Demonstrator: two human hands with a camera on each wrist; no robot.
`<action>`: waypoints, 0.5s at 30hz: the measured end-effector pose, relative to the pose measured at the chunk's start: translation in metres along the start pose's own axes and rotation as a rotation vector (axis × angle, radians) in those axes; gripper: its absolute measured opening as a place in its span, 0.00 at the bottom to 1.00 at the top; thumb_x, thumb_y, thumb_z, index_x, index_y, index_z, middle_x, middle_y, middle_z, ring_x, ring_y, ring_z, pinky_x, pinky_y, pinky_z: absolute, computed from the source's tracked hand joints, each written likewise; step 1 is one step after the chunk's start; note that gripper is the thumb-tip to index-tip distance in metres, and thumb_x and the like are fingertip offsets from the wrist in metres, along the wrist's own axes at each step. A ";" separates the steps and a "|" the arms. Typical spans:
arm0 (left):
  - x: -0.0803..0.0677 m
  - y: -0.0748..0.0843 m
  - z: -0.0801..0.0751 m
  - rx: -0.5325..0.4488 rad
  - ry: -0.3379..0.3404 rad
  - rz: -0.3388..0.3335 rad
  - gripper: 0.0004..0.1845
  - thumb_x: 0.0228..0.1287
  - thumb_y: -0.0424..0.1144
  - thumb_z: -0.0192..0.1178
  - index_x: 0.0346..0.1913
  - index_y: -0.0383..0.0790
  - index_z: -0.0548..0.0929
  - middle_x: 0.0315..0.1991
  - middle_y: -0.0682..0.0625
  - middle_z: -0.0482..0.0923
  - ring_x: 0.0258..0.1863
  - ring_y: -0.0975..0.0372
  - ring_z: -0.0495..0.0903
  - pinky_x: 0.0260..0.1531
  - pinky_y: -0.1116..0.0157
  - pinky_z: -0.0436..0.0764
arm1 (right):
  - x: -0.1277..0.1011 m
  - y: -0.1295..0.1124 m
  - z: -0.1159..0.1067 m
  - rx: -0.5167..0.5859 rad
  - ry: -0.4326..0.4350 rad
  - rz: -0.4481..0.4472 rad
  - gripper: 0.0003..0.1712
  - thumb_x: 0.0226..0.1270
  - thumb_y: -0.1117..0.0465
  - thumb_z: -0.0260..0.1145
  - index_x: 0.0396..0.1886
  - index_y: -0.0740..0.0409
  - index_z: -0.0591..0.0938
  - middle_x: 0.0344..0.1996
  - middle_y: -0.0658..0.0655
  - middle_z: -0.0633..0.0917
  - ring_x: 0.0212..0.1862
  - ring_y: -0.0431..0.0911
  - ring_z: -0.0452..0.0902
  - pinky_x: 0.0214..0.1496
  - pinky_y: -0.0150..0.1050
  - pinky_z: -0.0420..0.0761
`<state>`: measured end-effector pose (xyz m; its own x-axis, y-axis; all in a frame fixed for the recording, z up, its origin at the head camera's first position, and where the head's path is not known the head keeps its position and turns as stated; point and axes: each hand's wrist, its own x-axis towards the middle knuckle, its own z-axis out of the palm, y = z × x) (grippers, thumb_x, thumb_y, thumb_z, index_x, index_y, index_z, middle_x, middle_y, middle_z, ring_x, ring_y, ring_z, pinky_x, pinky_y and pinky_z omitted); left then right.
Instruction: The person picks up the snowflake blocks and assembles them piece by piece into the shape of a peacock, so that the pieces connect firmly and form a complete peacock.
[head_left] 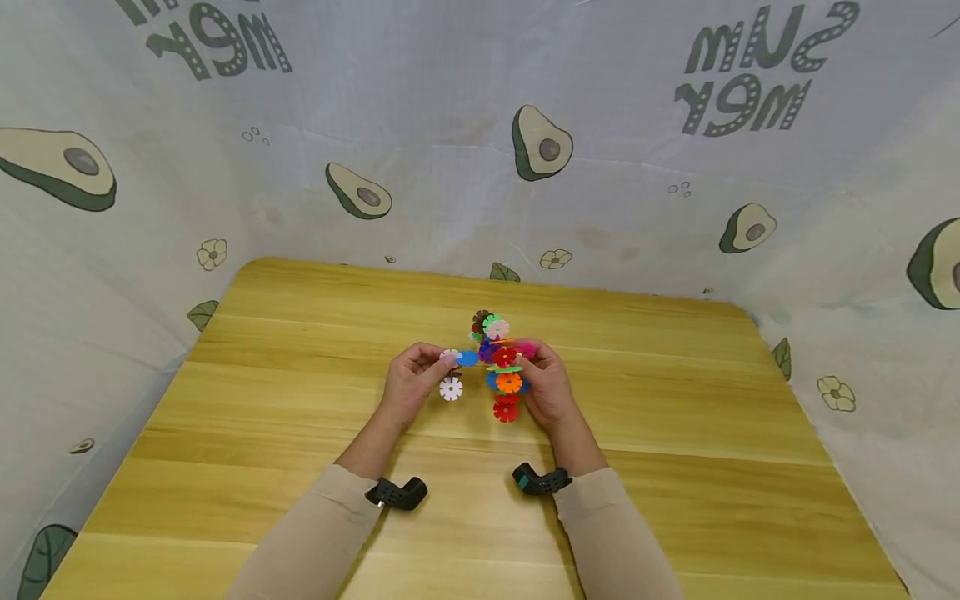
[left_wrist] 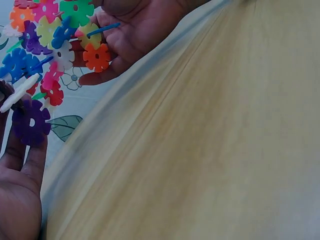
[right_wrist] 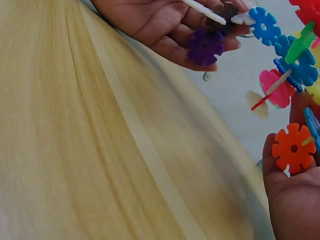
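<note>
Both hands hold a colourful model of interlocking snowflake discs over the middle of the table. My left hand pinches its left arm, where a blue disc and a white disc show. A purple disc lies against the left fingers in the left wrist view. My right hand grips the main body from the right, its thumb by a red disc. In the right wrist view an orange disc sits against the right hand, and a light blue disc links the left arm to the body.
The wood-grain table spreads out on all sides of the hands. A pale cloth printed with avocados hangs behind it and at both sides. Each wrist wears a black camera band.
</note>
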<state>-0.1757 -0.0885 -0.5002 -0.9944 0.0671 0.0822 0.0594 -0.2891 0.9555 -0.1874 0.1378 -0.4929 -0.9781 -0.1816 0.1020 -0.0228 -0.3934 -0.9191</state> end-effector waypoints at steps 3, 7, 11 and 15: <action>0.000 0.001 0.001 -0.001 -0.003 0.000 0.03 0.68 0.28 0.64 0.41 0.36 0.82 0.32 0.60 0.87 0.33 0.68 0.87 0.40 0.72 0.87 | 0.000 0.000 0.001 -0.010 0.009 0.000 0.12 0.72 0.67 0.65 0.41 0.43 0.86 0.44 0.44 0.87 0.45 0.37 0.84 0.48 0.28 0.87; 0.001 0.001 0.001 0.011 -0.008 -0.002 0.03 0.68 0.27 0.64 0.40 0.36 0.82 0.31 0.59 0.87 0.33 0.67 0.87 0.40 0.73 0.87 | 0.001 0.000 0.002 -0.023 -0.006 -0.012 0.10 0.70 0.66 0.69 0.42 0.43 0.87 0.44 0.44 0.88 0.45 0.37 0.84 0.47 0.28 0.87; 0.001 0.002 0.002 0.038 -0.003 -0.006 0.05 0.68 0.28 0.65 0.41 0.29 0.81 0.31 0.60 0.87 0.33 0.68 0.87 0.39 0.74 0.86 | 0.001 0.000 0.005 -0.043 -0.018 -0.006 0.10 0.68 0.63 0.71 0.43 0.42 0.88 0.46 0.42 0.88 0.46 0.36 0.85 0.48 0.28 0.87; 0.002 0.002 0.004 0.055 0.010 -0.015 0.09 0.67 0.29 0.65 0.43 0.23 0.79 0.29 0.61 0.87 0.33 0.69 0.86 0.38 0.74 0.85 | 0.000 0.000 0.008 -0.063 0.003 0.004 0.12 0.68 0.65 0.71 0.42 0.41 0.88 0.44 0.42 0.89 0.46 0.36 0.85 0.47 0.28 0.87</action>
<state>-0.1770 -0.0854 -0.4975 -0.9960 0.0612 0.0651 0.0490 -0.2351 0.9707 -0.1860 0.1308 -0.4895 -0.9787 -0.1806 0.0973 -0.0317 -0.3355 -0.9415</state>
